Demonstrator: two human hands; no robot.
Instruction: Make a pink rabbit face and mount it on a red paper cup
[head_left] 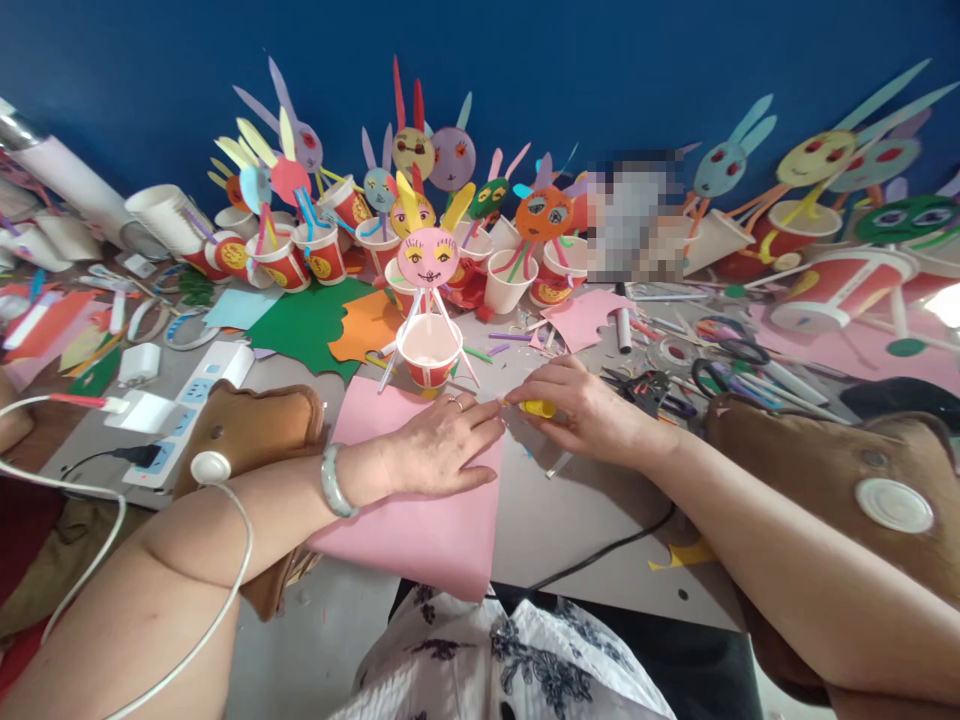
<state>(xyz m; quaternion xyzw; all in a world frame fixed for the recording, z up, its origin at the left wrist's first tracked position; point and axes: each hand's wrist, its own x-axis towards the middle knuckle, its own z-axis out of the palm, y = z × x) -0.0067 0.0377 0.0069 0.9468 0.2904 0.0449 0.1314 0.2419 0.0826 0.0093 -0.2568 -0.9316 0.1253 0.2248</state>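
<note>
One small yellow tube [540,408] sits gripped in our right hand [571,398], just right of the pink paper [442,535], its length seemingly running crosswise toward our left hand [444,445], which we rest palm down, fingers loosely extended, on that paper.

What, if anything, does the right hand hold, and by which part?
The right hand holds a small yellow object within its fingers; the exact gripped part is hidden.

The person's left hand [442,445] is fitted with one slim, shiny ring [457,404]. A smooth, rounded bangle [335,485], pale grey-green, encircles the left wrist. Both forearms [724,510] are bare. A loosely folded white garment [465,675] bears dark blue floral motifs.
</note>
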